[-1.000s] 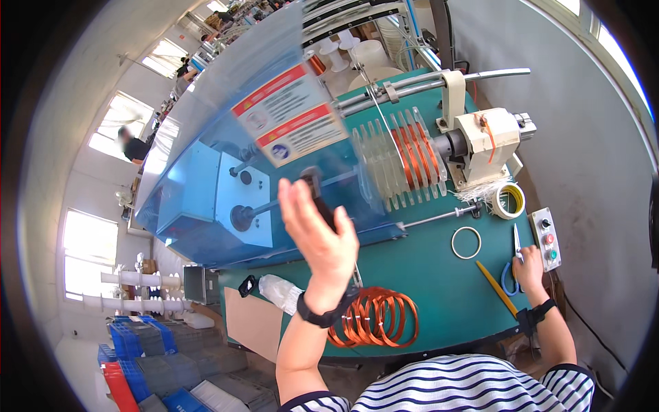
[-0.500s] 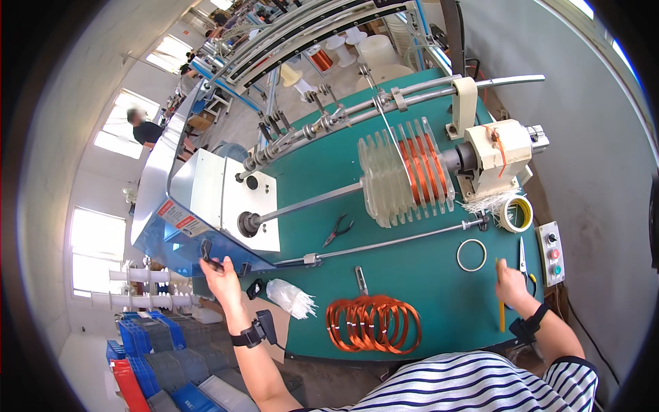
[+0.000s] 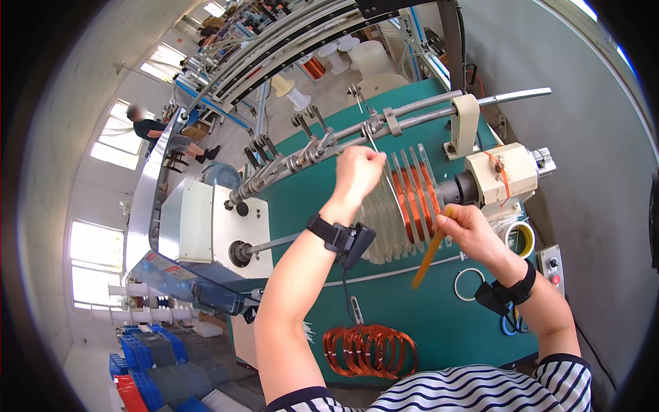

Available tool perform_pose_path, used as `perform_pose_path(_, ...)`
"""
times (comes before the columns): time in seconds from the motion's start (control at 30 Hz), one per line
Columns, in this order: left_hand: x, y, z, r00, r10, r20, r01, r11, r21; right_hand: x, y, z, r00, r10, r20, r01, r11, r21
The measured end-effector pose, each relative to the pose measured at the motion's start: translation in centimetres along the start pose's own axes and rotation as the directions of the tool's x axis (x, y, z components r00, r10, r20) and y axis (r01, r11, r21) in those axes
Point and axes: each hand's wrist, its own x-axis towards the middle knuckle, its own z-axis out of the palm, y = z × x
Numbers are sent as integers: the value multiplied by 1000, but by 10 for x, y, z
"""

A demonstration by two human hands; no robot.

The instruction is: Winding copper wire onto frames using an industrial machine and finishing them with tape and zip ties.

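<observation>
My right hand point(image 3: 470, 230) is closed round one end of a flat yellow stick point(image 3: 427, 262), which slants down and left in front of the winding former. My left hand point(image 3: 360, 172) is up at the former's far left, its fingers curled together beside a pale strand point(image 3: 393, 189) running from the guide rods to the former. Whatever those fingers hold is hidden. On the former, translucent plates point(image 3: 379, 237) stand in a row, and orange copper wire point(image 3: 416, 202) fills several slots towards the right. The shaft point(image 3: 285, 240) carries it between a white box and a cream bearing block.
Bundled copper coils point(image 3: 371, 351) lie near the front edge, by a utility knife point(image 3: 356, 310). At right are a pale ring point(image 3: 469, 284), blue-handled scissors point(image 3: 509, 323), a tape roll point(image 3: 519, 239) and a button box point(image 3: 550, 264). Guide rods point(image 3: 309, 161) cross behind. A person sits far left.
My left hand has left the blue cover's handle at the left, the cover now sitting lower, and risen to the pale strand. My right hand has carried the yellow stick up to the former.
</observation>
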Motion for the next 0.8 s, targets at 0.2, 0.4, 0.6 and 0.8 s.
perform_pose_path(0.2,73,18,-30,991,-70,-110,69,998,-14,2,4,-10,997,-64,50,66,997,-30)
perform_pose_path(0.4,144,-14,-19,944,-327,39,329,934,-135,9,-1,-5,987,-122,103,130,989,-75)
perform_pose_path(0.6,115,3,-26,913,-368,177,407,857,-317,12,3,-14,986,-123,112,128,991,-39)
perform_pose_path(0.8,115,0,-18,887,-335,317,445,804,-395,16,-11,-30,989,76,128,-115,937,330)
